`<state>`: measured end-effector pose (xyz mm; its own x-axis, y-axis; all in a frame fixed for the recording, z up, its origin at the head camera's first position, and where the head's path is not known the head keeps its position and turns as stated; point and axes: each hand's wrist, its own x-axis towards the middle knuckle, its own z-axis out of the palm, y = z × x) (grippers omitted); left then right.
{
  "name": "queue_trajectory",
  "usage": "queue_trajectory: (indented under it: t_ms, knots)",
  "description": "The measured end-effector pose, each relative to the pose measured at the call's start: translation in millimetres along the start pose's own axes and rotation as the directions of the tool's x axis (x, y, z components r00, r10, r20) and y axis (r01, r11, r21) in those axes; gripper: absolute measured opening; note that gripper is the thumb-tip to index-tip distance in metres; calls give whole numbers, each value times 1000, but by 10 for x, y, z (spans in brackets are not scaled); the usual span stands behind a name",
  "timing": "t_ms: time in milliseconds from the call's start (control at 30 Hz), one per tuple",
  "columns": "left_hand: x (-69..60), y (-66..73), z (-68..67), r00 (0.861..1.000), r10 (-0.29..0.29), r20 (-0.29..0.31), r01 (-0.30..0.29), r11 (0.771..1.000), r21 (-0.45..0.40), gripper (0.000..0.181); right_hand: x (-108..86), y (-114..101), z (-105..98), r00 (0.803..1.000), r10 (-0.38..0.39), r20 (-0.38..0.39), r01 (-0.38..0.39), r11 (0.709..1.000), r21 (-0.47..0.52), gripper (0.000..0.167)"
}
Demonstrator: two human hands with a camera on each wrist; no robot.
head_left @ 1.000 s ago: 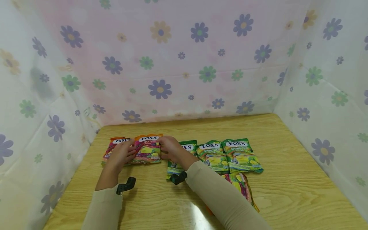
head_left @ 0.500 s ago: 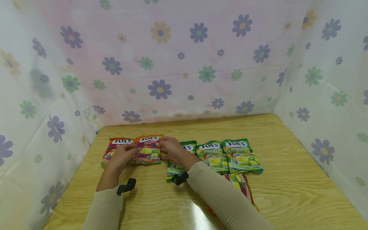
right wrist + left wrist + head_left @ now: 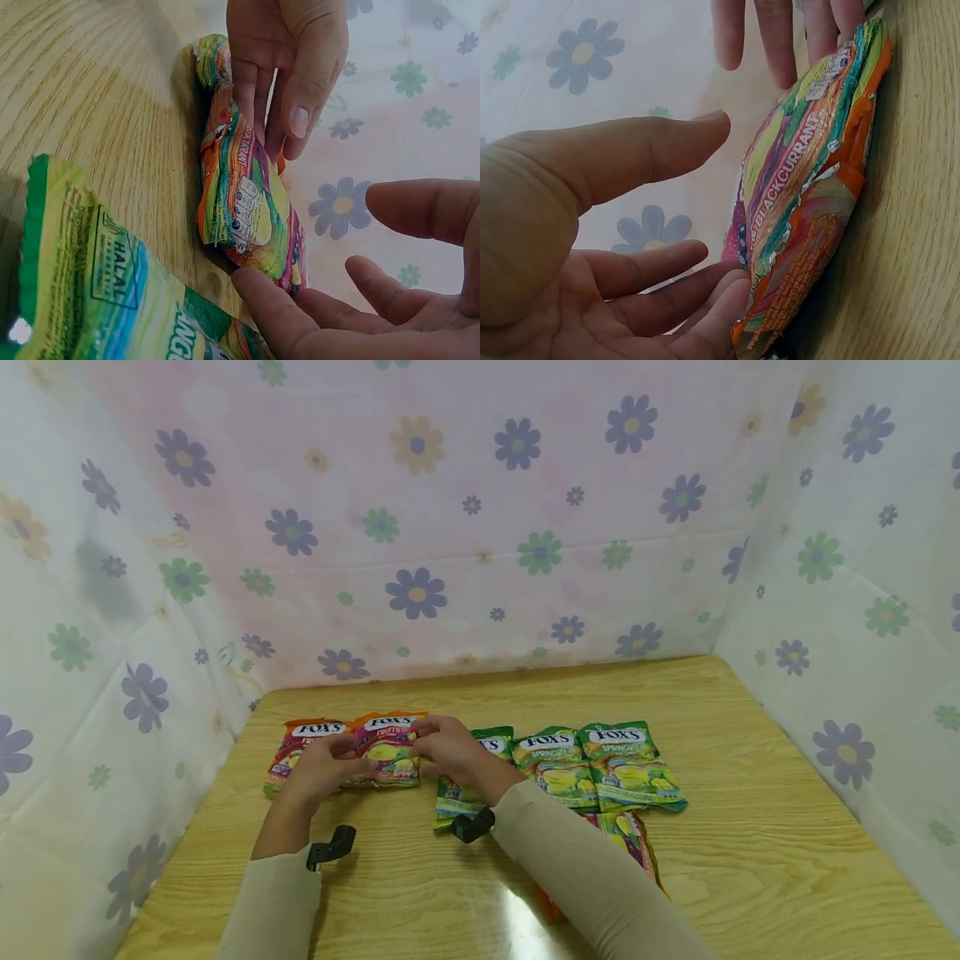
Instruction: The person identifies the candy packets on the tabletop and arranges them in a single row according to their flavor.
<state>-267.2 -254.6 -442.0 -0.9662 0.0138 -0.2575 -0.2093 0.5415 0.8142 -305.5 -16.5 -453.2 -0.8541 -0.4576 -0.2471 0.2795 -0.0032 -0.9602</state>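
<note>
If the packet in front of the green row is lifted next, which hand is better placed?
Probably the right hand: it's nearer the front packet, which its sleeve partly covers in the head view; the left hand is farther left.

Wood-grain table [image 3: 397,877], two red packets [image 3: 387,748] at left, three green packets [image 3: 555,770], third red packet [image 3: 632,839] nearer

The table [image 3: 405,893] has a wood-grain top, smooth and glossy where it catches light. On it, the red packets [image 3: 387,752] and green packets [image 3: 557,768] look like crinkled, shiny plastic film; above it, the beige sleeves [image 3: 588,877] are matt cloth.
</note>
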Motion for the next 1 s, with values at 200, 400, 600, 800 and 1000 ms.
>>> queue_trajectory:
  t_ms: [200,400,600,800,1000]
  knots:
    - [-20,34,-1,1000,13,-1,-13,1000,18,85,-29,-19,-27,1000,-8,15,8,999,-43,56]
    - [-21,71,-9,1000,27,12,-27,1000,2,88,-87,-63,-76,999,-16,33,18,998,-63,51]
    - [-34,143,59,999,41,16,-41,999,-19,86,-149,-86,-163,998,-42,46,46,995,-85,45]
    - [-30,221,149,997,73,28,-73,997,-25,85,-258,-142,-248,996,-54,76,62,992,-107,43]
    - [-64,268,234,996,86,30,-85,996,-34,84,-376,-158,-324,991,-69,115,86,985,-149,40]
